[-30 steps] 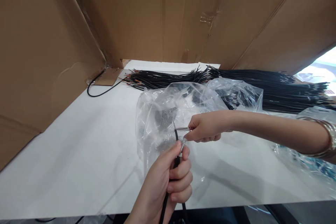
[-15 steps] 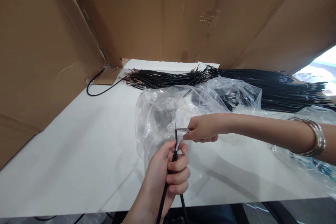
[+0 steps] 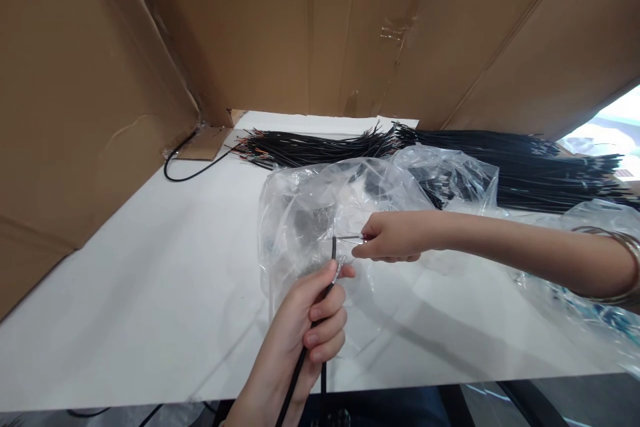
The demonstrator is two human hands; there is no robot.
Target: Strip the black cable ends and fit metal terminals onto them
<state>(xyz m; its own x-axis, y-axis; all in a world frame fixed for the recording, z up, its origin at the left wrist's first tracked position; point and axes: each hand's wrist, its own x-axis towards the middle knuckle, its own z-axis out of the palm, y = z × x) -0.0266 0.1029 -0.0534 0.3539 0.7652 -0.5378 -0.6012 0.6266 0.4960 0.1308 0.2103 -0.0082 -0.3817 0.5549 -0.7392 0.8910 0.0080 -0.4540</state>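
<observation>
Since a second ago the left hand (image 3: 310, 320) has slid a bit toward the front edge of the white worktop (image 3: 150, 293), fingers curled tight round a thin black sheathed cable (image 3: 331, 260) standing upright. The right hand (image 3: 393, 237) pinches a thin bare wire (image 3: 347, 237) sticking sideways off its tip. All this hovers over the crumpled clear plastic bag (image 3: 300, 213) mid-worktop.

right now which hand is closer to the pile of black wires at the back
Right. The right hand reaches out over the plastic bag, just short of the black wire pile; the left hand sits nearer the table's front edge.
</observation>
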